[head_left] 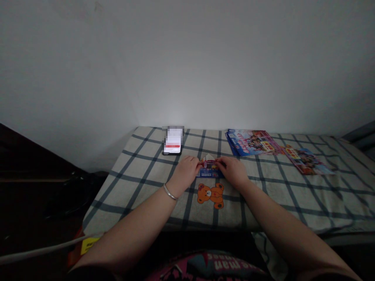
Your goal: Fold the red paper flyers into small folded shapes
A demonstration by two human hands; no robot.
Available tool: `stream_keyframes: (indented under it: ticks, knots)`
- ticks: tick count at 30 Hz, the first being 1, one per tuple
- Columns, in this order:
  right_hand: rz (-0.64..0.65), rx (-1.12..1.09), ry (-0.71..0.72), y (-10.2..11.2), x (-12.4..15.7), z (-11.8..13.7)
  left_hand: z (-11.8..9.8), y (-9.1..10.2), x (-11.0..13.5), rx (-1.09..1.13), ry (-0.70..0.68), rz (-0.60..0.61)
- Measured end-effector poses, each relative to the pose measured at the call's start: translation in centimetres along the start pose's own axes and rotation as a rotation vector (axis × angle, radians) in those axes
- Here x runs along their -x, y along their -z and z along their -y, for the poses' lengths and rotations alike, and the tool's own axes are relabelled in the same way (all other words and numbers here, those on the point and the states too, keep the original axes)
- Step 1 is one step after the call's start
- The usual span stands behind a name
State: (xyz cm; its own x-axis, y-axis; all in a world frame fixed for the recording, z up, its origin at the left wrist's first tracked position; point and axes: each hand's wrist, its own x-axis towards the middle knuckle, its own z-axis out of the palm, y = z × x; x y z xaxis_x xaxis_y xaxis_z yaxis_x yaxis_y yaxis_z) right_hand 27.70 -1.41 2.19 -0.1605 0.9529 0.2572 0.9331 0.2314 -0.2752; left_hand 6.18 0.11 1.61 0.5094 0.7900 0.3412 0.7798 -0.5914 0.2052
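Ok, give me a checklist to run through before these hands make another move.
1. Left hand on the printed sheet: ok, fingers at its left end.
2. Right hand on the same sheet: ok, fingers at its right end.
3. Folds in the sheet crisp and even: cannot tell, too small and partly covered by the fingers.
4. Phone clear of both hands: ok, it sits beyond the left hand.
5. Leaflet pile squared up: not ok, edges stick out at its left side.
6. Loose leaflet stacked squarely on the pile: not ok, it lies off to the right.
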Motion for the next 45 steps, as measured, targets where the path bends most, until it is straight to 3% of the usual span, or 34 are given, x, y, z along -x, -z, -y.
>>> stream_keyframes:
  ticks: [8, 25, 36, 40, 45]
  knots:
    - [-0.002, 0.040, 0.049, 0.4, -1.1, 0.3, -0.1, -0.1, -0.3, 0.013, 0.050, 0.016]
    - [-0.061, -0.085, -0.032, -1.2, -1.4, -0.4, -0.1, 0.2, -0.4, -0.037, 0.105, 0.010]
    - [-0.067, -0.148, -0.086, -1.6, -1.7, -0.9, -0.5, 0.1, 0.3, -0.052, -0.155, -0.076]
    - [-0.070, -0.157, -0.091, -1.7, -1.7, -1.0, -0.6, 0.1, 0.5, 0.021, -0.272, -0.002]
    - [-0.063, -0.150, -0.080, -1.6, -1.8, -1.1, -1.2, 0.8, 0.6, 0.031, -0.294, 0.045]
